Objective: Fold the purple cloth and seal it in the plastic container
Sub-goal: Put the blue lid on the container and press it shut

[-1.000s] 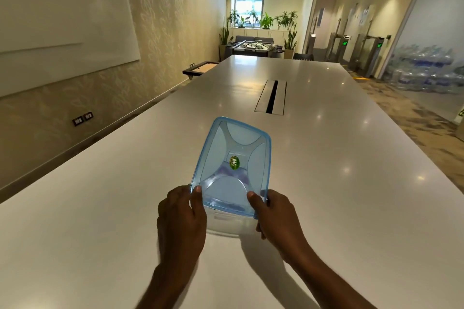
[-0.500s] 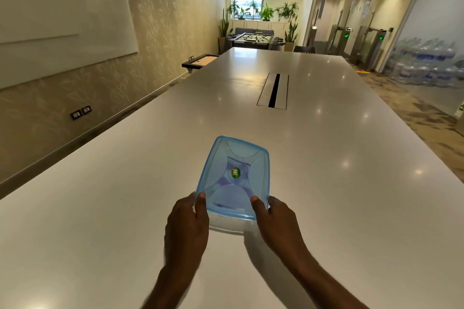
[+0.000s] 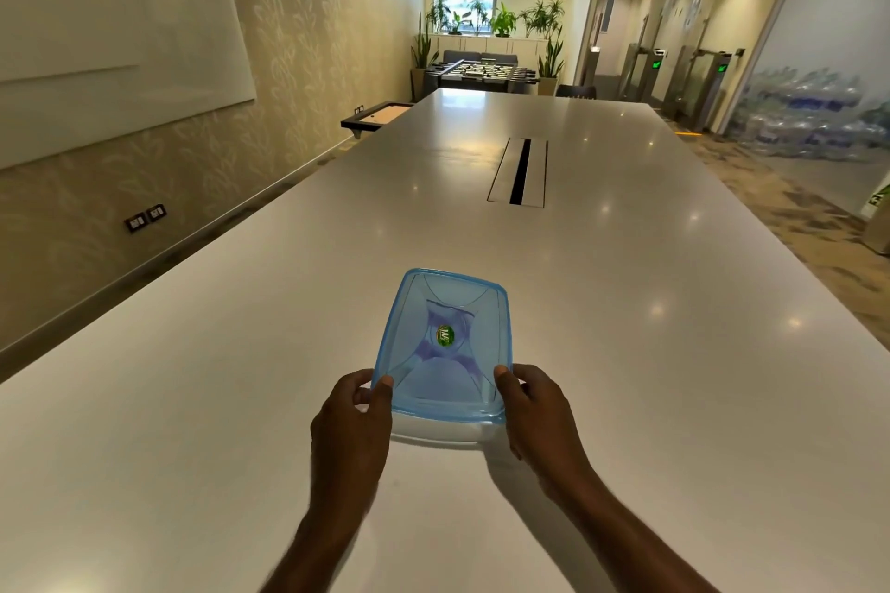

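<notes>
While lid (image 3: 445, 347) sits on container (image 3: 436, 432), near desk (image 3: 192, 400) edge at 6 o'clock: purple cloth (image 3: 445, 337) shows inside. Left hand (image 3: 354, 419) pinches lid corner at 9 o'clock, right hand (image 3: 539, 409) at 3. Far edge may not snap; uneven push could pop lid or slide box.

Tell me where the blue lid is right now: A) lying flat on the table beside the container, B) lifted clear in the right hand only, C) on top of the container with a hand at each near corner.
C: the blue lid sits on the container, left hand and right hand gripping its near corners.
</notes>
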Demonstrator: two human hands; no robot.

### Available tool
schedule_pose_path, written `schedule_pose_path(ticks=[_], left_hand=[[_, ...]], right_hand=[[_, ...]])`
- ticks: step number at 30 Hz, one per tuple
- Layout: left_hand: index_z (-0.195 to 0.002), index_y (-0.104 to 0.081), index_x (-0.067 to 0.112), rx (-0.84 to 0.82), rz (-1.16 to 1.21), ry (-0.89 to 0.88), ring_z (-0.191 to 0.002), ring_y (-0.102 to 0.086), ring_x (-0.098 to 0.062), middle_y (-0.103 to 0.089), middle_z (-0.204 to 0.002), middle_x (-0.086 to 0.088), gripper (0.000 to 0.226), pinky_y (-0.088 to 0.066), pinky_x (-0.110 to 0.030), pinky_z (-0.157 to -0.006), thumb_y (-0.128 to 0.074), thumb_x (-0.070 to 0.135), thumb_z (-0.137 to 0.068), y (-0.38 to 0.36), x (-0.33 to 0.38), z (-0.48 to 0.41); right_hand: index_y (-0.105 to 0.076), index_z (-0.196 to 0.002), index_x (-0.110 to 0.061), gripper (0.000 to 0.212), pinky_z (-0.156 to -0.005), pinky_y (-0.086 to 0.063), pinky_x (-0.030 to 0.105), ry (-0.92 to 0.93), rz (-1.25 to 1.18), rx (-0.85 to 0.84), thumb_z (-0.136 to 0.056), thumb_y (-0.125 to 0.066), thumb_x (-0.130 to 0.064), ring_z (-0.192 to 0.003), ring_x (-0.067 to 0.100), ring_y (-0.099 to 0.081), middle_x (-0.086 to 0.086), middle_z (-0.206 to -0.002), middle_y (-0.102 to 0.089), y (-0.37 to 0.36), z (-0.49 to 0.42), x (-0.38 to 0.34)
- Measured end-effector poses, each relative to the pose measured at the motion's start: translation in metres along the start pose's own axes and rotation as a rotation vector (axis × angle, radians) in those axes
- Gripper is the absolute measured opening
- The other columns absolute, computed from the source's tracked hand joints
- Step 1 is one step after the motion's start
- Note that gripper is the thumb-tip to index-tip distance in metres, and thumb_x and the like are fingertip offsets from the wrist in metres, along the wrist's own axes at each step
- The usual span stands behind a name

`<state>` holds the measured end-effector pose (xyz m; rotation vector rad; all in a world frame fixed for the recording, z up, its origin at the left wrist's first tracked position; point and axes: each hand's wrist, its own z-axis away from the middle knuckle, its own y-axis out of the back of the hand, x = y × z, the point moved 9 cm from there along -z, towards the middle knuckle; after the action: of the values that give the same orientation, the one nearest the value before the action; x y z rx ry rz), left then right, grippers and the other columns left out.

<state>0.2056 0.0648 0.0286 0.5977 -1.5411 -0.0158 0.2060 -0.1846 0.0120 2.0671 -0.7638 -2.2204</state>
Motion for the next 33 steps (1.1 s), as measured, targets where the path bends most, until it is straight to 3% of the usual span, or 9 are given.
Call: schedule_pose_path(ticks=[3,8,12,18,20,24,26,30,33], left_hand=[[-0.123,-0.056,0.023,-0.098,0.125,0.084,-0.087,-0.064,-0.027,-0.063,-0.097,-0.004,0.035,-0.056,-0.048,-0.079,-0.06,0.031,-0.089,-0.008,-0.006,-0.005],[-0.131,-0.052,0.021,-0.196,0.277,0.184,-0.063,-0.058,-0.018,-0.061,-0.084,-0.001,0.043,-0.054,-0.04,-0.063,-0.061,0.019,-0.089,-0.018,-0.012,-0.015],[-0.117,-0.062,0.023,-0.214,0.346,0.207,-0.059,-0.055,-0.019,-0.064,-0.077,-0.003,0.029,-0.052,-0.036,-0.058,-0.059,0.017,-0.089,-0.024,-0.015,-0.013],[-0.097,-0.07,0.02,-0.137,0.298,0.115,-0.054,-0.056,-0.012,-0.065,-0.069,0.002,0.015,-0.051,-0.034,-0.057,-0.062,0.029,-0.088,-0.02,-0.009,-0.012],[-0.088,-0.07,0.02,-0.089,0.255,0.114,-0.058,-0.061,-0.01,-0.068,-0.072,0.006,0.02,-0.054,-0.036,-0.061,-0.062,0.039,-0.087,-0.017,-0.009,-0.013],[-0.062,-0.058,0.016,-0.07,0.058,0.123,-0.064,-0.06,-0.027,-0.063,-0.065,-0.003,0.044,-0.054,-0.044,-0.066,-0.057,0.055,-0.083,-0.012,-0.007,-0.033],[-0.071,-0.06,0.015,-0.096,-0.072,0.093,-0.072,-0.062,-0.029,-0.066,-0.073,-0.006,0.047,-0.052,-0.041,-0.069,-0.055,0.06,-0.081,-0.015,0.002,-0.054],[-0.113,-0.062,0.013,-0.116,-0.179,-0.021,-0.104,-0.061,-0.029,-0.068,-0.112,-0.011,0.061,-0.047,-0.035,-0.084,-0.053,0.063,-0.08,-0.038,0.035,-0.103],[-0.086,-0.066,0.005,-0.197,-0.179,-0.081,-0.092,-0.061,-0.033,-0.067,-0.089,-0.014,0.056,-0.047,-0.035,-0.075,-0.051,0.059,-0.084,-0.068,0.062,-0.135]], right_hand=[[-0.065,-0.1,-0.016,0.029,-0.057,-0.039,0.028,-0.013,-0.059,0.005,-0.093,-0.055,-0.042,-0.055,0.013,-0.051,0.007,-0.082,-0.066,0.001,-0.004,0.003],[-0.052,-0.068,-0.008,0.047,-0.036,-0.034,0.022,-0.037,-0.094,0.043,-0.088,-0.059,-0.05,-0.032,0.014,-0.043,0.006,-0.05,-0.053,0.007,-0.005,0.005],[-0.05,-0.06,-0.011,0.05,-0.039,-0.036,0.025,-0.135,-0.156,-0.028,-0.086,-0.061,-0.052,-0.034,0.018,-0.043,0.006,-0.043,-0.049,0.003,-0.007,0.01],[-0.057,-0.069,-0.011,0.041,-0.04,-0.035,0.025,-0.282,-0.331,-0.132,-0.084,-0.065,-0.048,-0.036,0.017,-0.042,-0.001,-0.043,-0.045,-0.005,-0.009,0.019],[-0.059,-0.073,-0.01,0.039,-0.041,-0.036,0.025,-0.292,-0.343,-0.153,-0.085,-0.064,-0.047,-0.036,0.016,-0.042,-0.001,-0.043,-0.045,-0.006,-0.008,0.02],[-0.059,-0.076,-0.008,0.039,-0.042,-0.037,0.026,-0.268,-0.343,-0.166,-0.085,-0.063,-0.046,-0.038,0.017,-0.041,-0.001,-0.043,-0.045,-0.007,-0.01,0.021],[-0.057,-0.073,-0.008,0.04,-0.042,-0.037,0.027,-0.242,-0.323,-0.152,-0.085,-0.063,-0.046,-0.038,0.017,-0.041,0.0,-0.043,-0.046,-0.006,-0.011,0.022],[-0.057,-0.07,-0.009,0.041,-0.041,-0.037,0.027,-0.226,-0.306,-0.143,-0.085,-0.064,-0.046,-0.037,0.017,-0.042,-0.001,-0.042,-0.047,-0.006,-0.012,0.022],[-0.056,-0.066,-0.011,0.041,-0.041,-0.038,0.027,-0.218,-0.293,-0.154,-0.084,-0.064,-0.047,-0.037,0.016,-0.042,-0.002,-0.042,-0.047,-0.006,-0.013,0.022]])
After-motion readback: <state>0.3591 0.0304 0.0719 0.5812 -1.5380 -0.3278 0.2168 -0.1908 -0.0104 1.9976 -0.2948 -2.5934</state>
